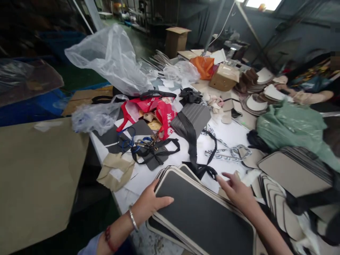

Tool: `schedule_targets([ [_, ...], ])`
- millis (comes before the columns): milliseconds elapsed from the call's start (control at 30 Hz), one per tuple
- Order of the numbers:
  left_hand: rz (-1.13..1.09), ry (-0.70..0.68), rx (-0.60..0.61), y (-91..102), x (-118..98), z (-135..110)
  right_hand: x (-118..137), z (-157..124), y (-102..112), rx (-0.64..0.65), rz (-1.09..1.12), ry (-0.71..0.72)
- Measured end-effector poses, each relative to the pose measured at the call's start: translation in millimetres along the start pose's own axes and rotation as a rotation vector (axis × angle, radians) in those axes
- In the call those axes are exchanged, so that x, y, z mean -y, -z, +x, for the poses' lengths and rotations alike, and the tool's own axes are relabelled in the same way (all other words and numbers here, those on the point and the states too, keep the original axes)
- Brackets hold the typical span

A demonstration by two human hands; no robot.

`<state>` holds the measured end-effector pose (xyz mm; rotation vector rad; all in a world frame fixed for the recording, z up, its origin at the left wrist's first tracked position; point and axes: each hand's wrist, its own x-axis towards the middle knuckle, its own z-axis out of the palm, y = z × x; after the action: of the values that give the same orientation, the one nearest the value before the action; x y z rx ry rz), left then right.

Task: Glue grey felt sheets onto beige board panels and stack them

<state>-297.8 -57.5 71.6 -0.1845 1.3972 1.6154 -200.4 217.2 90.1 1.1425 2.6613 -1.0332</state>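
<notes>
My left hand (pixel 151 200) grips the left edge of a stack of dark grey rounded panels with pale rims (pixel 204 209), its thumb lying on the top panel and the fingers out of sight at the side. Past the stack's far edge, my right hand (pixel 236 189) has its fingers apart, the index fingertip by the end of a black fabric strap (pixel 192 145); whether it touches the strap I cannot tell. That strap runs across a bundle of grey pieces (pixel 198 118). Left of it lie blue-handled scissors (pixel 145 141) among black straps.
A red bag (pixel 166 118), clear plastic bags (pixel 111 58) and a beige folded piece (pixel 115 171) lie on the white table (pixel 132 186). At right are a green plastic bag (pixel 289 124), a beige panel stack (pixel 292 171) and curved pieces. Another person's arm (pixel 312 96) reaches in at far right.
</notes>
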Motion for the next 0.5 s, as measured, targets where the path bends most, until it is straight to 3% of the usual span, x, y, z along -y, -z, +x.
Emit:
schedule_targets([
  [100,0.002,0.004,0.01,0.8,1.4,3.1,51.2,41.9,-43.9,0.416,0.18,-0.036],
  [133,0.008,0.005,0.01,1.2,2.0,3.8,60.4,52.1,-55.5,0.462,0.188,-0.053],
  [200,0.041,0.008,0.004,2.3,3.0,4.8,68.8,68.2,-66.5,0.506,0.188,-0.083],
  [400,0.07,0.022,0.02,3.8,2.5,4.7,67.8,98.1,-51.7,0.533,-0.031,-0.081],
  [500,0.101,0.006,-0.013,2.3,1.9,5.1,69.6,99.4,-74.0,0.643,-0.205,-0.037],
])
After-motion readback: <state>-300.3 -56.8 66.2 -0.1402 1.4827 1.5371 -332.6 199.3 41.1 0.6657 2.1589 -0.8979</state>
